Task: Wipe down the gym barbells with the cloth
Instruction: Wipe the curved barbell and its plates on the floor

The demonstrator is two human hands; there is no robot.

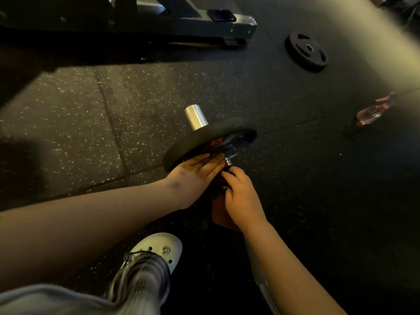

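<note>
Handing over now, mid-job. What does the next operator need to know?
Left grip: fingers straight, flat against the plate.
Right grip: curled round the bar beside the plate, dark cloth apparently under it.
Done: cannot tell how much is wiped.
Left: bar and sleeve; bottle lies on the floor, right.
</note>
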